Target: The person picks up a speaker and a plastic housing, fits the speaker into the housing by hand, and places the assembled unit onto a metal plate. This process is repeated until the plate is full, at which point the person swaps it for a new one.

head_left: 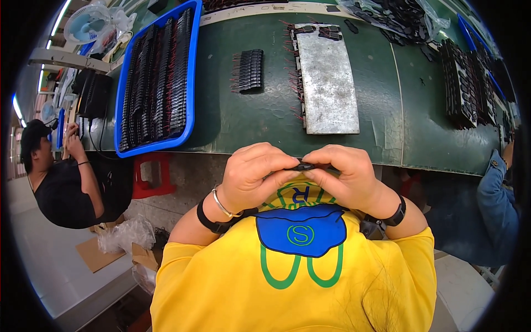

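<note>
Close to my chest, just off the table's near edge, my left hand [258,167] and my right hand [344,172] pinch a small black plastic part [302,166] between thumbs and forefingers. Most of the part is covered by my fingertips, so its full shape is hidden. Ahead of my hands lies a flat grey metal plate [332,88], with black parts and thin red wires [297,72] lined up along its left side. A few more black pieces [330,33] rest on its far end. Left of the plate, a short row of black wired parts [250,70] lies on the table.
A blue tray [191,105] packed with rows of black wired parts stands at the left of the green table [376,99]. A plastic bag of black pieces [392,19] lies far right, near stacked parts [458,83]. A person [66,177] sits left; a denim sleeve [496,191] shows right.
</note>
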`<state>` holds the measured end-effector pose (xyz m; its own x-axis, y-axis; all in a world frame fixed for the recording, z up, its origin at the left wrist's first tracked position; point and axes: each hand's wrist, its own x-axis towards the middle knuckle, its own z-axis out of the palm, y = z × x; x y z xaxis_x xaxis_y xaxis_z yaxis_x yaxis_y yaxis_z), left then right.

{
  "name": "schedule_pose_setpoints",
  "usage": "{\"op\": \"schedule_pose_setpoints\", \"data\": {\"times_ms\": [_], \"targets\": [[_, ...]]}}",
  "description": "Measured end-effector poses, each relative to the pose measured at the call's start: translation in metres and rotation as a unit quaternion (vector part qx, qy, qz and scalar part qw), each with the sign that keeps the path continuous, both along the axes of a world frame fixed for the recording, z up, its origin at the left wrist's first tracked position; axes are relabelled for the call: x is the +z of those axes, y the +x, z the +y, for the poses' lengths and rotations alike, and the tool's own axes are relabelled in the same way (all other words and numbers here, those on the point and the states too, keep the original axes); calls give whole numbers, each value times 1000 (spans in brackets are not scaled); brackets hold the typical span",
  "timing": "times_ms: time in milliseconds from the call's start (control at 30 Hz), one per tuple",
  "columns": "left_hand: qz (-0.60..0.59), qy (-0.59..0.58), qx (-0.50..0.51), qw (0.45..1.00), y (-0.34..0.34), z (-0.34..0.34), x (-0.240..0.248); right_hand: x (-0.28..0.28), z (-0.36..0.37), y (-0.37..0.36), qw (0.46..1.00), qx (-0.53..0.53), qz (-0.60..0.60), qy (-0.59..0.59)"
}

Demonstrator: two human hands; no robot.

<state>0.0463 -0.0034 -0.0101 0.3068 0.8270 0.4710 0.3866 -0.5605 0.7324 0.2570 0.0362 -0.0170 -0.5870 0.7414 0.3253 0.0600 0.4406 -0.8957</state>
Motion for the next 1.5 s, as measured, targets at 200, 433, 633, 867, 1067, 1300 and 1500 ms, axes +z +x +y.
{"op": "schedule_pose_setpoints", "data": {"times_ms": [200,433,633,867,1067,1300,1500], "targets": [[3,-10,2,1000,-2,-1,-5,-11,0,-1,1000,5,7,-11],[7,-10,1,1000,-4,3,-5,-15,3,0,1000,13,3,-8],[35,-18,-12,999,-14,5,16,2,6,-3,997,26,3,73],[79,-24,129,988,-40,30,16,31,12,6,996,-14,12,84],[167,35,247,954,-49,57,-1,46,43,44,974,-64,-102,191],[166,53,293,940,-50,63,-7,65,130,35,964,-107,-174,170],[120,21,317,941,-55,63,-5,55,200,-23,920,-77,-205,327]]}}
